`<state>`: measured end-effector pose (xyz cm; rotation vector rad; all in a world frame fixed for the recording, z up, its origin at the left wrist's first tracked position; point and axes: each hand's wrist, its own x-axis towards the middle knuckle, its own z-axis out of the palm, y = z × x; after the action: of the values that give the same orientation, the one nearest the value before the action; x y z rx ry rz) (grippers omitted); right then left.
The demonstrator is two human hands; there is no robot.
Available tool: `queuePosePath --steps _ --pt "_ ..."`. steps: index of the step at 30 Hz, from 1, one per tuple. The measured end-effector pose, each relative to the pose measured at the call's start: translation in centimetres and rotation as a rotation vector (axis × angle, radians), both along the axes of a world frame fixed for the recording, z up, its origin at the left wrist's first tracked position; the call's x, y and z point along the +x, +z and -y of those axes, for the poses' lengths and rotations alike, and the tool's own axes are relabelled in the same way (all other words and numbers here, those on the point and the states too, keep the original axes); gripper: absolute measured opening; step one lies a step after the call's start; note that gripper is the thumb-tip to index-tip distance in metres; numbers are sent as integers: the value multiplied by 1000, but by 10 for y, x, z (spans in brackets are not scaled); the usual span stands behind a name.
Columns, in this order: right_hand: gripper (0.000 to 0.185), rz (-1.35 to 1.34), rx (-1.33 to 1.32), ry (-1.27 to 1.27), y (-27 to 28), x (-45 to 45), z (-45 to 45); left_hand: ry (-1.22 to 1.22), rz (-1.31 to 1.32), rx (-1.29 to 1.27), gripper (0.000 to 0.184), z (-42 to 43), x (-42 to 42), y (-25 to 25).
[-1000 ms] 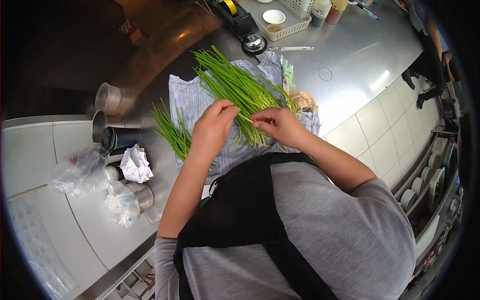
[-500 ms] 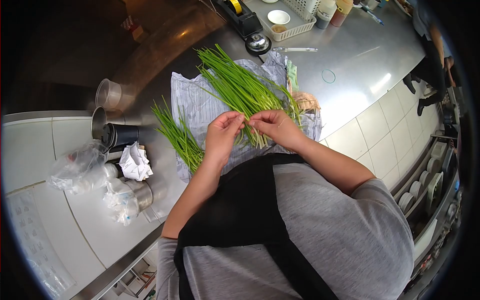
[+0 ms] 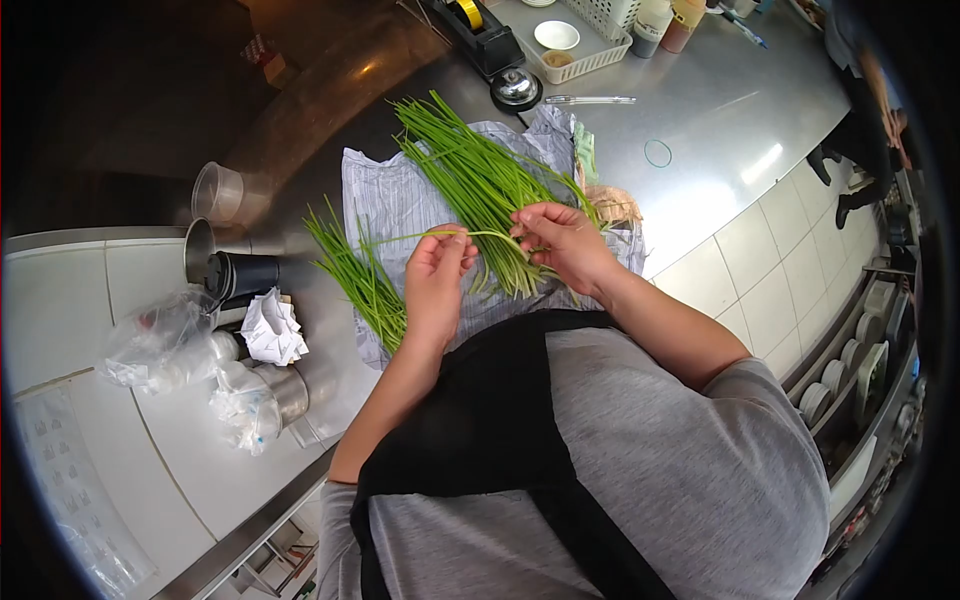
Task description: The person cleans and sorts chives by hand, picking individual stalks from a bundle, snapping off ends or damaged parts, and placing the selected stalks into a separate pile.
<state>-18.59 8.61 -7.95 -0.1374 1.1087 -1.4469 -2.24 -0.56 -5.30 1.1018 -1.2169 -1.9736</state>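
A large bundle of long green chives (image 3: 470, 160) lies across crumpled newspaper (image 3: 385, 195), its pale root ends toward me. A smaller pile of chives (image 3: 360, 285) rests at the paper's left side. My left hand (image 3: 438, 275) is closed in a pinch around a single chive stalk (image 3: 490, 233), whose green tip sticks out to the left. Beside it on the right, my right hand (image 3: 568, 248) has its thumb and fingers pinched at the stalk's pale end, above the bundle's root ends.
A bell (image 3: 516, 89), a pen (image 3: 590, 99), a tape dispenser (image 3: 485, 40) and a white basket (image 3: 575, 65) stand beyond the paper. A green rubber band (image 3: 657, 153) lies on the steel counter. Cups and plastic bags (image 3: 160, 335) are at left. Another person's legs (image 3: 860, 150) show at far right.
My hands have moved apart from fingertip-to-fingertip over the bundle. A single stalk now stretches between them, with its tip pointing left.
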Motion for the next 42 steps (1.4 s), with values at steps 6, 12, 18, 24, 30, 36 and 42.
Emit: queuePosePath --steps 6,12,18,24,30,36,42 --pt "12 -272 -28 0 -16 -15 -10 113 -131 34 9 6 15 13" --pt "13 -365 -47 68 -2 -20 -16 23 -344 99 15 15 22 18" --pt "13 -570 -172 227 19 3 -17 -119 -244 515 30 15 -12 7" --pt "15 -604 -142 366 9 8 -19 17 -239 400 24 7 -28 12" --pt "13 215 -61 86 -5 5 -23 61 -324 297 22 8 -19 23" --pt "11 -91 -167 -46 7 -18 -18 -107 -214 161 24 8 0 38" --pt "41 -936 -373 -33 54 -21 -11 -290 38 22 27 -3 14 44"
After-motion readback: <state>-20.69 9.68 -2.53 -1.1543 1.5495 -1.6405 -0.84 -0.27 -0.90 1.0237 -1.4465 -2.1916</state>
